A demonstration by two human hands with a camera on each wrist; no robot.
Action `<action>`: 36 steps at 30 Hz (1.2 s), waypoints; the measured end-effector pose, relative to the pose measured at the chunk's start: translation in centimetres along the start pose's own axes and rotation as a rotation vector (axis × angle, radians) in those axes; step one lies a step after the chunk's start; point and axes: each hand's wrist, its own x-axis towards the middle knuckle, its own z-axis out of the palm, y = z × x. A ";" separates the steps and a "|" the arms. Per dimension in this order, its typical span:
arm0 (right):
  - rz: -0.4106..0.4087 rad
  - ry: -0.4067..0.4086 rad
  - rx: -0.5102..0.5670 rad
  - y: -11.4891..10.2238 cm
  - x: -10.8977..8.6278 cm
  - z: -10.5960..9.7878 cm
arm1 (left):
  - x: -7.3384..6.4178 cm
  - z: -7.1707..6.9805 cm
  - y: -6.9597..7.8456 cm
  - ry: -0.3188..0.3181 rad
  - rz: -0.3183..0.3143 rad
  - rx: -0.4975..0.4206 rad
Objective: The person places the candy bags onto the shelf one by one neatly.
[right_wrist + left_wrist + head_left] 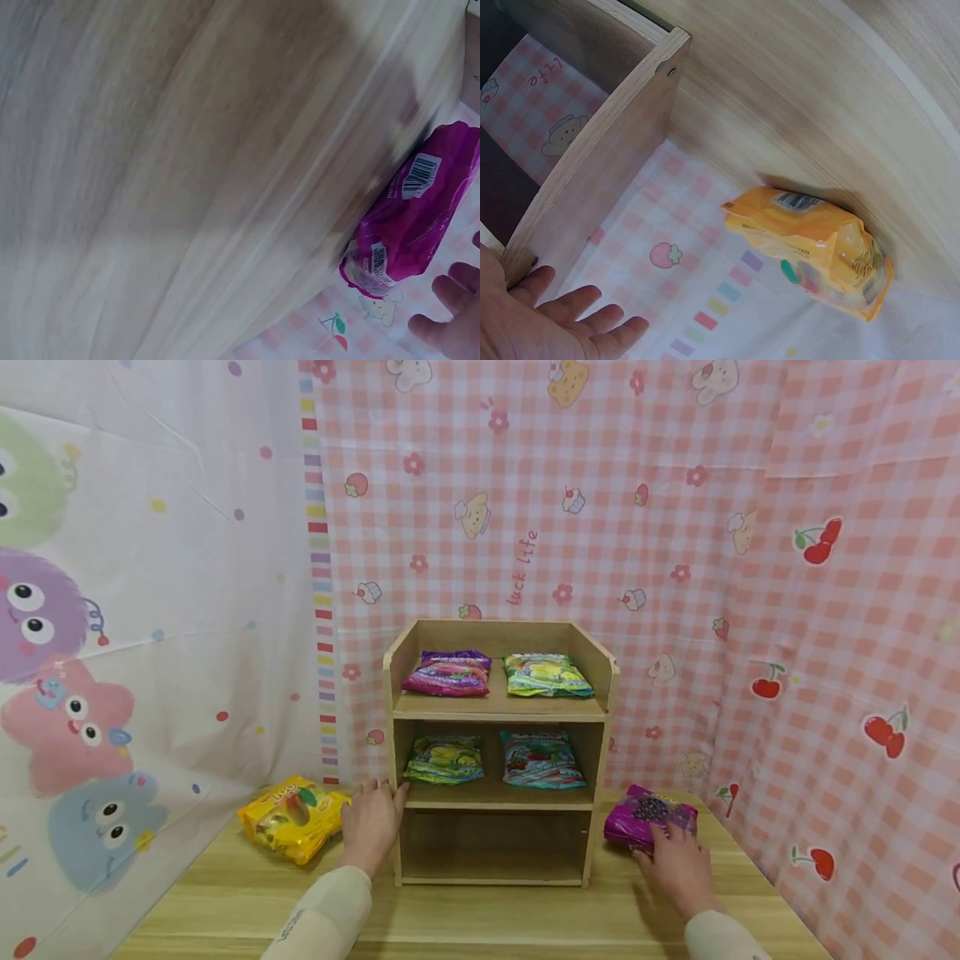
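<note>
Left hand (372, 825), relaxed and empty, shelf (495, 806) just beside it; right hand (681, 864), fingers spread, holding nothing, purple bag (639, 812) at its fingertips, best grasped round the middle

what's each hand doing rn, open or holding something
Left hand: open, holding nothing, beside the three-tier light wooden shelf.
Right hand: open, close to the plump purple plastic bag but not gripping it.
</note>
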 end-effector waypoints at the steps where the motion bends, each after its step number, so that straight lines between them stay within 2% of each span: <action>1: 0.000 -0.035 -0.002 0.1 0.0 0.1 | 0.0 0.0 0.0 -0.001 -0.001 0.001; 6: 0.004 -0.136 0.007 0.4 -0.1 0.5 | 0.1 0.0 0.1 -0.013 -0.007 0.001; 16: 0.005 -0.232 -0.038 0.1 -0.8 0.7 | 0.0 0.0 0.1 -0.004 0.004 0.003; 20: -0.011 -0.201 -0.048 0.0 -1.2 0.9 | 0.0 0.0 0.1 -0.001 0.008 -0.001; 27: -0.075 -0.085 -0.059 0.4 -1.5 1.1 | 0.1 -0.1 0.2 -0.007 0.003 -0.002; 33: -0.026 -0.057 -0.058 0.4 -1.0 0.6 | 0.0 0.0 0.2 -0.016 -0.001 -0.003; 36: 0.010 0.009 -0.042 0.6 -0.9 0.1 | 0.0 0.0 0.2 -0.020 -0.003 -0.003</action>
